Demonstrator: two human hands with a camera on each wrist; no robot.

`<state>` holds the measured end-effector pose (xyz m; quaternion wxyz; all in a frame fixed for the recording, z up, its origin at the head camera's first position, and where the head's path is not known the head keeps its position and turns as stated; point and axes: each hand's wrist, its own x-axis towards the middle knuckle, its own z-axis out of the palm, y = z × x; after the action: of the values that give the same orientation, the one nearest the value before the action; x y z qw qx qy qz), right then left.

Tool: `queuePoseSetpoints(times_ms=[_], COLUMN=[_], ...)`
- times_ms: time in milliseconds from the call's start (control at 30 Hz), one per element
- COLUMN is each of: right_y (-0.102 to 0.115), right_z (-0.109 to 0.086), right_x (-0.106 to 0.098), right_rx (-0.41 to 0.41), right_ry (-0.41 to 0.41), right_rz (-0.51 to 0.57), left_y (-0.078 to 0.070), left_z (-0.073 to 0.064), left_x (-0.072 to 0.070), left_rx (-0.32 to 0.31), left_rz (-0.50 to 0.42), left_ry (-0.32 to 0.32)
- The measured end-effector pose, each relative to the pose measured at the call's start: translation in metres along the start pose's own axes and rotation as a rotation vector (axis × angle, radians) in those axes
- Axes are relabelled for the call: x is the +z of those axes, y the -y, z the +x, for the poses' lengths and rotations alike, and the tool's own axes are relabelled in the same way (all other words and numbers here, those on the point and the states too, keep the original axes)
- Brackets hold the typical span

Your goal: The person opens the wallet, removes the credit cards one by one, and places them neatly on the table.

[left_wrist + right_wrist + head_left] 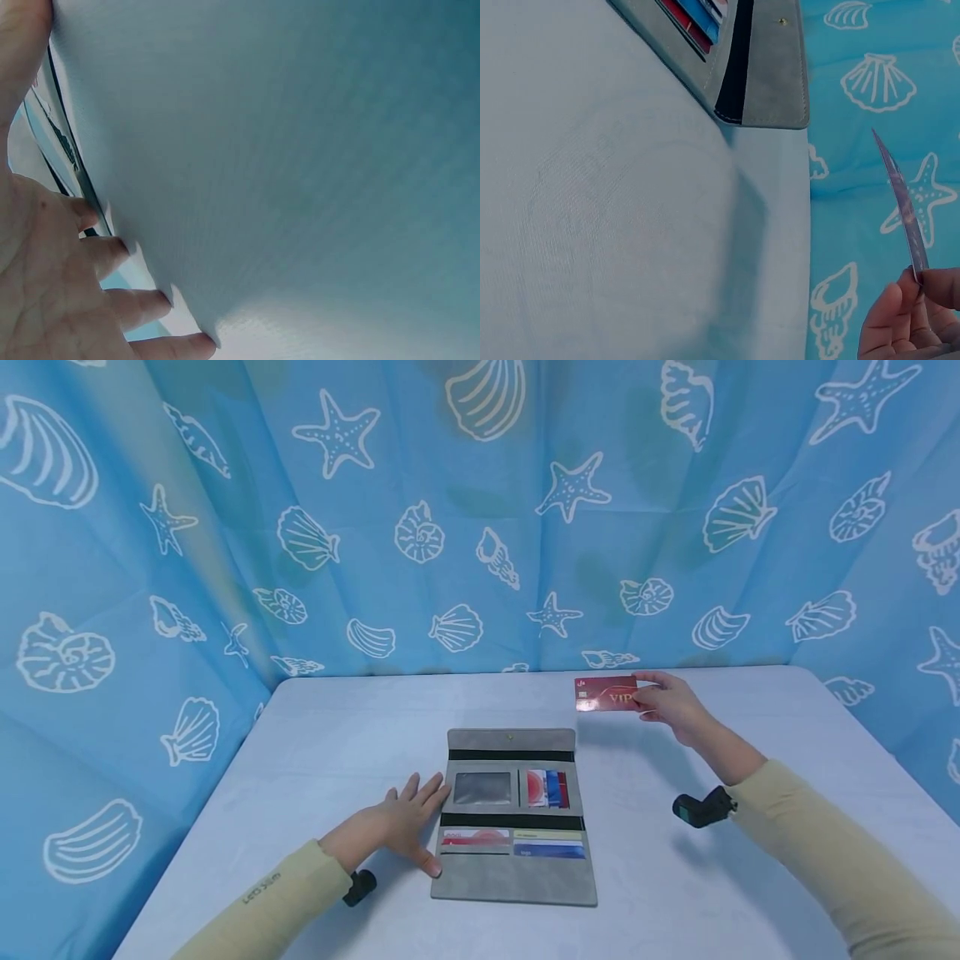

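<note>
Between thumb and fingers my right hand (672, 703) pinches a red VIP card (606, 693) by its right end, held up above the far part of the table. From the right wrist the card (904, 202) shows nearly edge-on. A grey wallet (517, 881) lies unfolded on the table, with several cards in its slots and a clear window on its upper left. My left hand (405, 818) is spread at the wallet's left edge, thumb and fingertips right at the border. In the left wrist view, the left fingers (139, 306) extend straight toward the pale tabletop.
The white-covered table (337, 727) ends at the back against a blue curtain (420, 468) printed with white shells and starfish. A black wrist camera (705, 807) sits under the right forearm, and another black device (361, 888) under the left.
</note>
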<state>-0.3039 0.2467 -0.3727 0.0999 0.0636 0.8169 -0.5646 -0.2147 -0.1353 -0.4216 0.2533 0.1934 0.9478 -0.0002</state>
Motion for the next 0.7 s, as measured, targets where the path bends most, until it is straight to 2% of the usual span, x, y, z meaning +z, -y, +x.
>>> queuePoseSetpoints(times_ms=[433,700], right_y=[-0.016,-0.025], right_z=[0.014,0.023], right_x=[0.006,0.013], right_rx=[0.013,0.036], right_ry=[-0.066,-0.123], right_rz=[0.134,0.161], left_y=[0.001,0.000], left_z=[0.002,0.002], left_x=[0.002,0.001], left_rx=[-0.008,-0.001], left_rz=[0.014,0.019], left_ry=[0.005,0.006])
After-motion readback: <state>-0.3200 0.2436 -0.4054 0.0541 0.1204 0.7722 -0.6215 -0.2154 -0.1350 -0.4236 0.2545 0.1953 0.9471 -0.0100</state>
